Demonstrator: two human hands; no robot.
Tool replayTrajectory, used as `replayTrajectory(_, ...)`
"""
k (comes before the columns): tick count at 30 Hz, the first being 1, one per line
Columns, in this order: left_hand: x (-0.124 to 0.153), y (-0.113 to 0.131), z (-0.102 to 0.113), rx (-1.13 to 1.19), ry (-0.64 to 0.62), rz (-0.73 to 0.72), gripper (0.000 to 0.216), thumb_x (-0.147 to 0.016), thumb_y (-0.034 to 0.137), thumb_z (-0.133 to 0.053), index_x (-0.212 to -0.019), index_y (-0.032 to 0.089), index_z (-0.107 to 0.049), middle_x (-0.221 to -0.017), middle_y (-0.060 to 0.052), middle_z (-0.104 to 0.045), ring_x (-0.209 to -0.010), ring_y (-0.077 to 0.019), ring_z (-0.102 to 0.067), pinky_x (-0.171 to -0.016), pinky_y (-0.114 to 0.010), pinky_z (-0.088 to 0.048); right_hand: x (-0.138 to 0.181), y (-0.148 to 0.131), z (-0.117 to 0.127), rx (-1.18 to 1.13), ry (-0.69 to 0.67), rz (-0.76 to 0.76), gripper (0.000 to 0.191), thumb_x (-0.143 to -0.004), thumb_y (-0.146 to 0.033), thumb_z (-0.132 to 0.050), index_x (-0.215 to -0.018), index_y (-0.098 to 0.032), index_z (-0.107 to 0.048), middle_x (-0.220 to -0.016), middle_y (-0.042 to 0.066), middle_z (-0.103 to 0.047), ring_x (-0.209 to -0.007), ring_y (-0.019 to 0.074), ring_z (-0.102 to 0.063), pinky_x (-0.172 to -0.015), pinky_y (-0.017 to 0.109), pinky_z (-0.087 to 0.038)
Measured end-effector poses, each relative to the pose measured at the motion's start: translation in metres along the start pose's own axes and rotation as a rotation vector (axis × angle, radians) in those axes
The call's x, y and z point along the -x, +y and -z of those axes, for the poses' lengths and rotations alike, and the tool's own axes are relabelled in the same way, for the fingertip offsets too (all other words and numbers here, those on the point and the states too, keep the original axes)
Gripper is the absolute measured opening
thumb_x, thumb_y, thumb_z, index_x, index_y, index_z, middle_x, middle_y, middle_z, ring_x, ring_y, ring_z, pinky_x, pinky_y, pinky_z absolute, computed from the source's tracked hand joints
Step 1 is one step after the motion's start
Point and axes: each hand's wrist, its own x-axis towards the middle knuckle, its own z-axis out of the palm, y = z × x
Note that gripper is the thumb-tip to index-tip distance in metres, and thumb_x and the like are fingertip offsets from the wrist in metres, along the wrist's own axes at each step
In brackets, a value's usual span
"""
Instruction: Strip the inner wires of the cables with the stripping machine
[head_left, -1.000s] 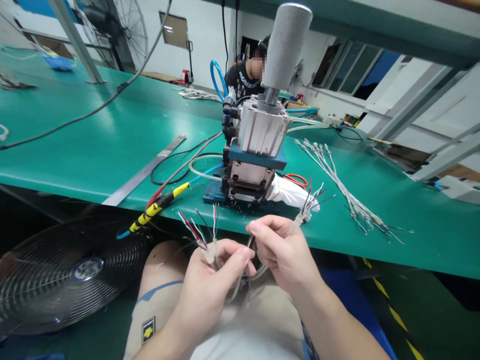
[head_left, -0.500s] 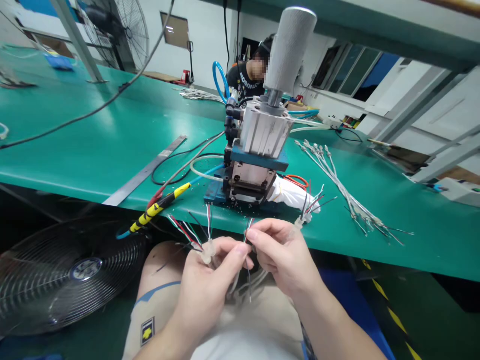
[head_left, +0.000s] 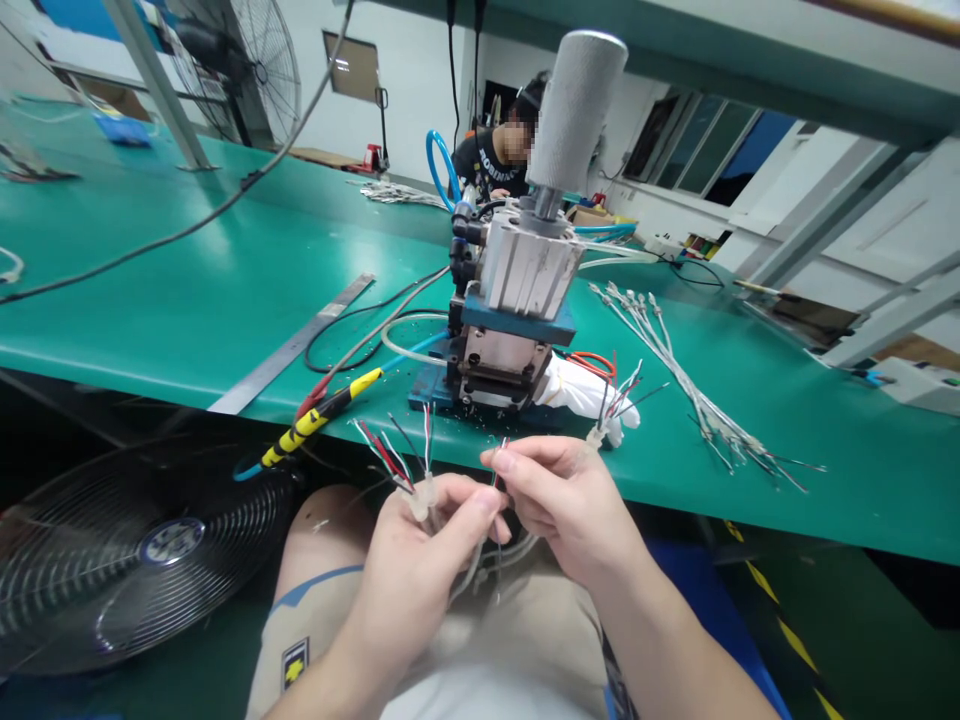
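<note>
Over my lap, my left hand [head_left: 439, 545] is closed around several cables with fanned-out cores, red, white, green and black wires [head_left: 390, 455] sticking up past its fingers. Thumb and forefinger of my right hand [head_left: 559, 505] pinch thin wire ends [head_left: 501, 455] of a cable whose lower part is between my left fingertips. A second cable end [head_left: 600, 432] with loose coloured cores pokes out behind my right hand. Pale cable lengths [head_left: 487, 570] hang below both hands. Just beyond them stands a pneumatic press [head_left: 517, 300] with a knurled silver cylinder on top.
On the green table [head_left: 187, 330] lie a steel ruler [head_left: 292, 345], a yellow-black taped tool [head_left: 322, 420] on a blue hose, and a bundle of cables [head_left: 675, 370] at right. White cloth [head_left: 574, 390] touches the press. A floor fan [head_left: 172, 540] stands lower left; another person [head_left: 491, 160] sits behind.
The left hand's wire ends have shifted slightly right, and the cores by my right hand slightly left. Both hands keep their grip, with the fingertips still close together.
</note>
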Motion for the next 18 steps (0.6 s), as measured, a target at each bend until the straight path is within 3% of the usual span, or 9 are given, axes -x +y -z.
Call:
replayTrajectory(9, 0.001, -0.001, 0.003, 0.029, -0.041, 0.086, 0.036, -0.085, 0.046, -0.074, -0.070, 0.014, -0.072, -0.060, -0.002, -0.063, -0.044, -0.0030, -0.026, -0.044, -0.020, -0.016, -0.006, -0.003, 0.001, -0.097, 0.024, -0.003, 0.022, -0.066, -0.030, -0.089, -0.066, -0.015, -0.072, -0.039, -0.011, -0.035, -0.035, 0.0017, -0.020, -0.033, 0.016, -0.012)
replayTrajectory(18, 0.000, -0.006, -0.001, 0.066, -0.016, 0.108, 0.039, -0.085, 0.048, -0.073, -0.069, 0.012, -0.073, -0.061, -0.003, -0.064, -0.044, -0.0028, -0.024, -0.044, -0.021, -0.014, -0.008, 0.009, -0.006, -0.033, 0.212, 0.187, 0.034, -0.067, -0.037, -0.088, -0.059, -0.017, -0.061, -0.039, -0.010, -0.037, -0.035, 0.0030, -0.022, -0.034, 0.018, -0.016)
